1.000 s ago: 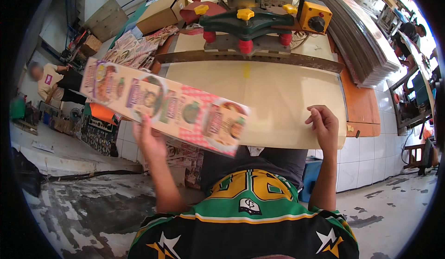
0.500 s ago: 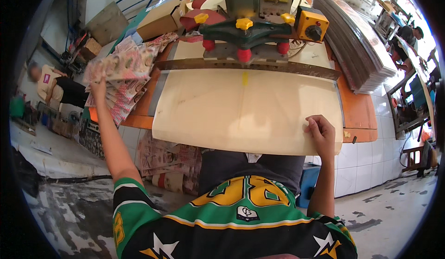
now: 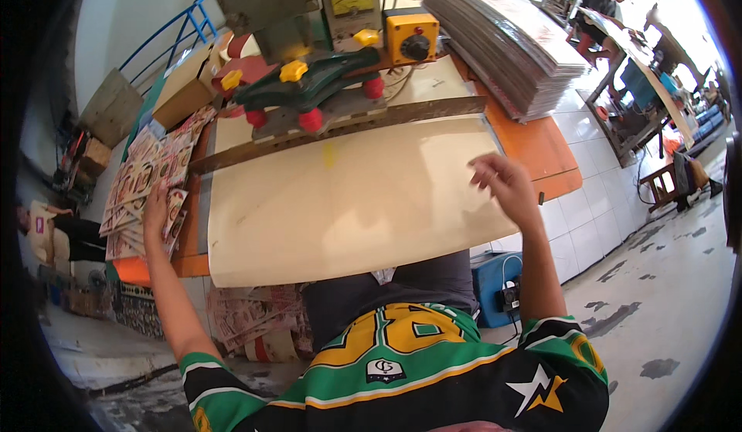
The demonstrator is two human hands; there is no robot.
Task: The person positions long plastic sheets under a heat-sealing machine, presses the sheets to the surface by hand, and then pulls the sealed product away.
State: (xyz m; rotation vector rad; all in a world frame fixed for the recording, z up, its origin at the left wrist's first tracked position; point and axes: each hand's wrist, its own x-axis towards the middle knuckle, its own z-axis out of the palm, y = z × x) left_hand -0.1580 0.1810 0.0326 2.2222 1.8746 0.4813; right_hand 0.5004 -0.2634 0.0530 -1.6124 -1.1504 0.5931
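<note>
My left hand [image 3: 156, 209] rests at the right edge of a fanned pile of printed plastic sheets [image 3: 143, 181], its fingers stretched along them. My right hand [image 3: 506, 188] hovers over the right part of a large cream sheet [image 3: 348, 200], empty, fingers loosely bent and apart. The cream sheet covers the work table and bends down over its front edge. Across its far side runs a long metal bar [image 3: 417, 115] under a press head [image 3: 309, 84] with yellow star knobs and red feet.
A yellow control box [image 3: 412, 38] with a black dial sits beside the press. Beyond it lies a tall stack of flat sheets [image 3: 502, 45]. A cardboard box [image 3: 185, 88] stands behind the printed pile. Two other people are farther off, left and right.
My left hand has come down with the printed sheets onto the pile. My right hand has lifted off the cream sheet's near right part. The whole view has turned to the right.
</note>
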